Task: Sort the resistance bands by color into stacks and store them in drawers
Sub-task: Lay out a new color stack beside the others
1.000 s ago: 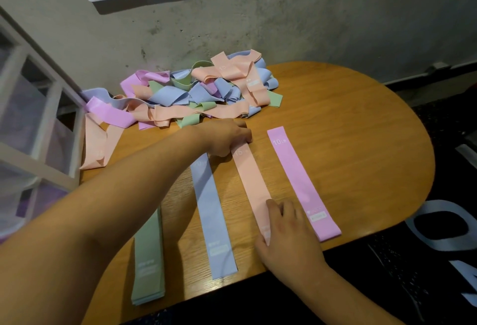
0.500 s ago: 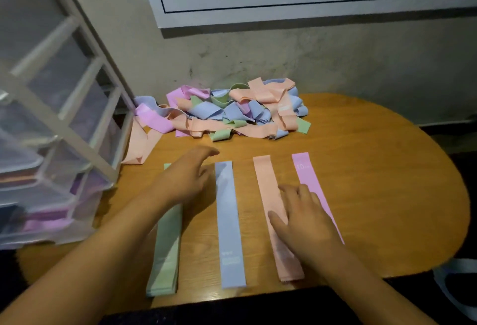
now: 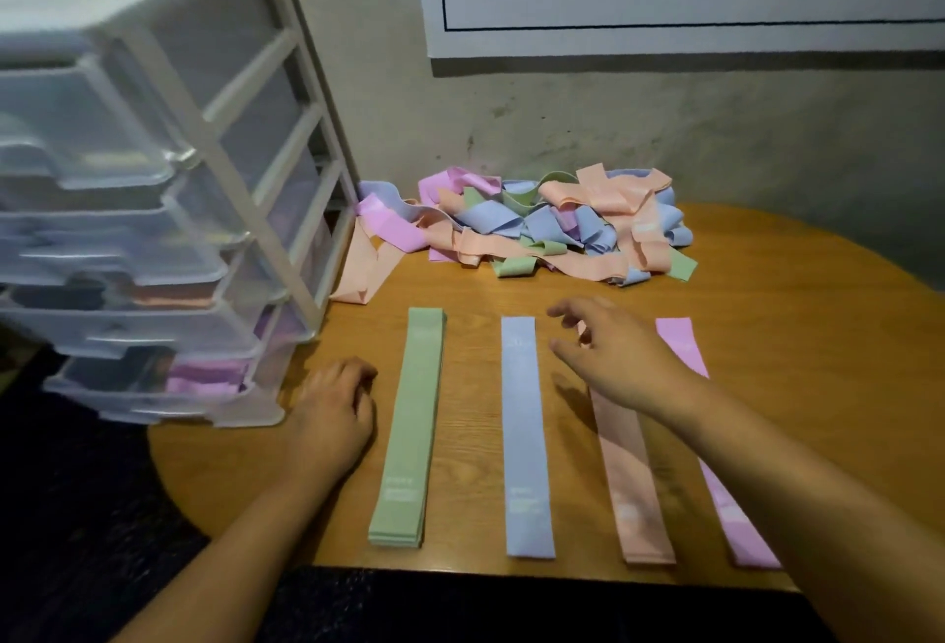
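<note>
Bands are being sorted. Nothing is held by right hand (image 3: 619, 361) or left hand (image 3: 332, 407); the pile (image 3: 537, 228) beyond them should be picked from next.

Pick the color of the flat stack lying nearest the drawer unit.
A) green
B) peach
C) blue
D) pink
A: the green stack is the leftmost of the four in the row, on the side where the drawer unit stands; the blue stack, peach stack and pink stack lie progressively farther right.
</note>
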